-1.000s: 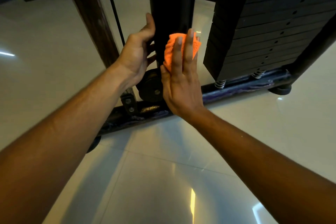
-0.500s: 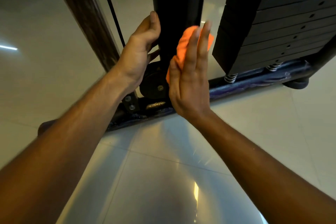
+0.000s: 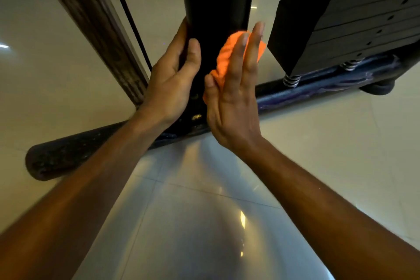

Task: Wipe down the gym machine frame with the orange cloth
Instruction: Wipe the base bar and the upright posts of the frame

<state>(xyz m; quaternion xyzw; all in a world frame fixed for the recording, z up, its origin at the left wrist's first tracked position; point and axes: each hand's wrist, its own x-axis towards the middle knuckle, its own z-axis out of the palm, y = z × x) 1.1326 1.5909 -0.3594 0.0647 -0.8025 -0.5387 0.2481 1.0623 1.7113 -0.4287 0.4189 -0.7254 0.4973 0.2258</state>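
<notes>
We see the cloth (image 3: 229, 57) bunched against the right face of the black post (image 3: 216, 2), pinned there by our right hand (image 3: 231, 98), whose fingers (image 3: 251, 52) lie straight and close together, flat over the fabric, with the thumb alongside its lower edge. Our left hand (image 3: 169, 84) is on the post's opposite side, palm against its left edge, thumb laid on the front face and the other fingers reaching behind, so it clasps the post loosely. The two hands sit at the same height on the post, nearly touching near its foot. Much of the cloth is covered by the right hand; only its upper folds and a lower corner show. The left fingertips are hidden behind the post. The post's top is cut off by the frame, and its base, where it meets the floor bar (image 3: 75, 154), is dark and hard to make out. Right of the post stands the weight stack (image 3: 354, 13), also cut off above.
</notes>
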